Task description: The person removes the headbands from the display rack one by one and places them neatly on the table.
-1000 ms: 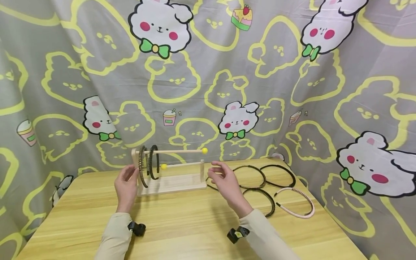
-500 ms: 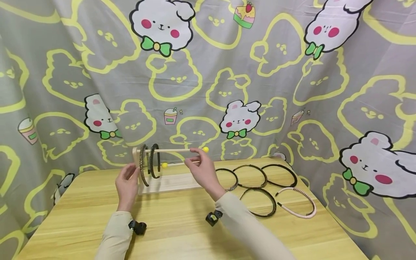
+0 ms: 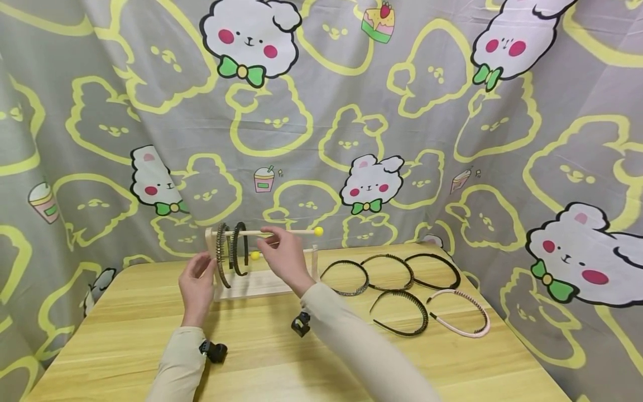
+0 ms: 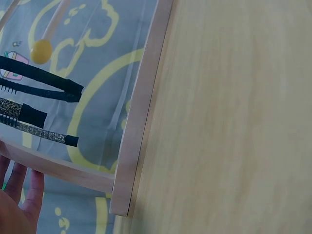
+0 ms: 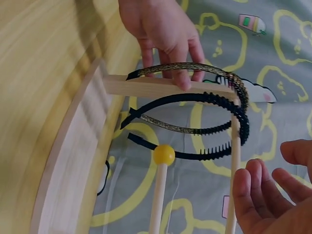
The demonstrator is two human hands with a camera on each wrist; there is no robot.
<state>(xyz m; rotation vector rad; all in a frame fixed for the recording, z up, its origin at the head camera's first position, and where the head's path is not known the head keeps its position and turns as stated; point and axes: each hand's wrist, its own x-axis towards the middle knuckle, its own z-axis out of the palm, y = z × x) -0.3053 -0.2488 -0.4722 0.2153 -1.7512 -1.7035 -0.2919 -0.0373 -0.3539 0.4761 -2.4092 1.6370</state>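
Observation:
A wooden headband stand [image 3: 251, 287] has two rods with yellow ball tips. From its upper rod, near the left upright, hang a glittery brown headband [image 3: 219, 259] and a toothed black headband [image 3: 235, 251]. My left hand [image 3: 197, 285] holds the left upright; in the right wrist view, the left hand [image 5: 163, 29] has its thumb on one side and fingers on the other. My right hand [image 3: 285, 255] is by the upper rod, just right of the black headband. In the right wrist view, the right hand [image 5: 273, 204] has loosely bent, parted fingers and holds nothing.
Several headbands lie on the wooden table [image 3: 251, 357] right of the stand, among them a pink headband [image 3: 486, 321], a plain black headband [image 3: 458, 276] and a toothed dark headband [image 3: 426, 318]. A patterned grey curtain [image 3: 321, 84] hangs behind.
My right hand has moved left from beyond the stand's right end, along the upper rod, to near the hanging headbands. My left hand stays at the left upright.

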